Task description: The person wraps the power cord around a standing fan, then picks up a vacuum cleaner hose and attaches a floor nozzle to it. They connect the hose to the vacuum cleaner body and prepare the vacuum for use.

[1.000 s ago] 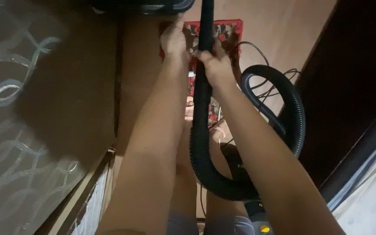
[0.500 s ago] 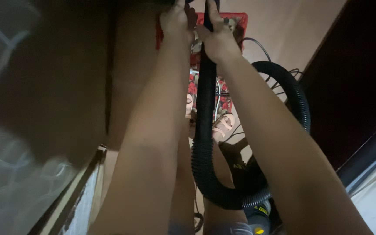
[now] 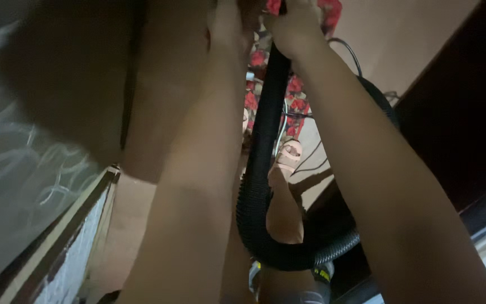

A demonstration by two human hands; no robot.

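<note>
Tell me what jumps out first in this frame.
Two bare forearms fill the middle, reaching to the top edge, where the right hand closes its grip on a black ribbed vacuum hose. The left hand sits beside it, its hold unclear. The hose loops down between the arms over a red patterned mat, a sandalled foot below.

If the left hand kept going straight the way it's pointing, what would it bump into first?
Hard to say: the left hand points toward the top edge of the picture, beside the red flower-patterned mat. What lies beyond is cut off, and depth is unclear.
</note>
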